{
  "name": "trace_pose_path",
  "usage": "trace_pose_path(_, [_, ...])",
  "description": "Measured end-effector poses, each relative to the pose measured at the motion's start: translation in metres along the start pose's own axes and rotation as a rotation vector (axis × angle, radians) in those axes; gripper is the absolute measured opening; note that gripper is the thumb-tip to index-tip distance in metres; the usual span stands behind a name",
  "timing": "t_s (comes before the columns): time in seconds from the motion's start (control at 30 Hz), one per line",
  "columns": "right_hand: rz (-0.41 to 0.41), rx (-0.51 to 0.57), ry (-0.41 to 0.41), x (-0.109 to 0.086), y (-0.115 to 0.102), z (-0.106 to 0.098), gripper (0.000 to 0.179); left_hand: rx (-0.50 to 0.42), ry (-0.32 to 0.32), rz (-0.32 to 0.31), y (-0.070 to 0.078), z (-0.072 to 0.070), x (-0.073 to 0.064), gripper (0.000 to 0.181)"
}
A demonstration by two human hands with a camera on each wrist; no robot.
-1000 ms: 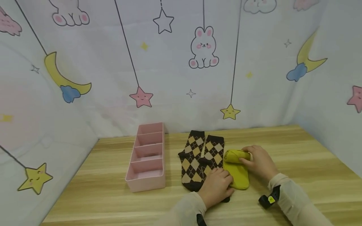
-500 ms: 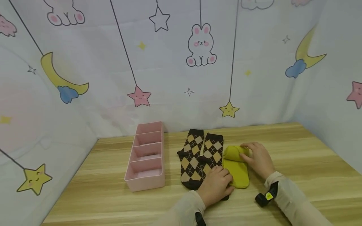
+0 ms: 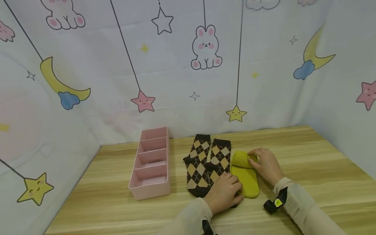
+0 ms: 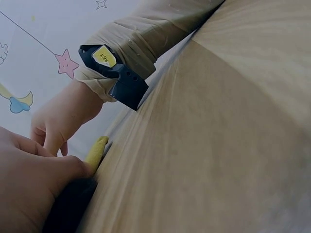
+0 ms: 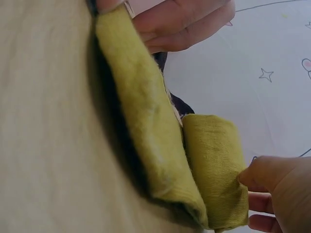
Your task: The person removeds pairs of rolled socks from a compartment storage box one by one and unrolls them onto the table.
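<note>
A yellow sock [image 3: 246, 182] lies on the table, its far end rolled over toward the near end. My right hand [image 3: 267, 164] grips the roll from the right; in the right wrist view its thumb and fingers hold the ribbed roll [image 5: 216, 170] at one end. My left hand [image 3: 224, 192] pinches the left edge of the flat part, as the thumb and fingers on either side of the sock show in the right wrist view. The left hand also covers the lower part of one of two dark argyle socks [image 3: 198, 169], which lie flat on the left.
A pink box [image 3: 151, 192] with several compartments stands left of the socks. The wooden table [image 3: 102, 186] meets a white curtain printed with stars, moons and rabbits at its back. Each wrist wears a black strap, the right one with a camera [image 3: 271, 205].
The right hand has turned the yellow roll slightly, so its near face shows more. The left hand stays in place on the sock. The head view has shifted a little.
</note>
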State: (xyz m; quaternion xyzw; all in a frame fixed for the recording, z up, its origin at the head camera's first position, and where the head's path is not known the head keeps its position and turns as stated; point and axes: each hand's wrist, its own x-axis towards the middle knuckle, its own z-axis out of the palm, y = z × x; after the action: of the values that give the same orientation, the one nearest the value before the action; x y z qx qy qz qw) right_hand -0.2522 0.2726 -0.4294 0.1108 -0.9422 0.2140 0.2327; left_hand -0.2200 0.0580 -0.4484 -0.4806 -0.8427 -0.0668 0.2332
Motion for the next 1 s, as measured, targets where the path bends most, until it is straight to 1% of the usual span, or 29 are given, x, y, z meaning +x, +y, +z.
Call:
trace_pose_path(0.23, [-0.005,-0.053,-0.079,-0.0025,0.0008,0.0011,0.035,-0.004,-0.002,0.004,0.0013,-0.0001,-0.0003,0.015])
trace_pose_path(0.4, [0.003,-0.051,-0.120,-0.0036,0.0017,0.0025,0.043,-0.005,0.001,0.006,0.0003,0.0006,-0.0003,0.015])
trace_pose_path(0.7, [0.013,-0.037,-0.132,-0.0041,0.0048,0.0060,0.046,-0.016,-0.018,0.001,-0.0008,0.0008,0.0000,0.015])
trace_pose_path(1.0, [0.014,-0.019,-0.115,-0.0049,0.0067,0.0074,0.045,-0.021,-0.026,-0.007,0.0001,0.0001,0.0004,0.015])
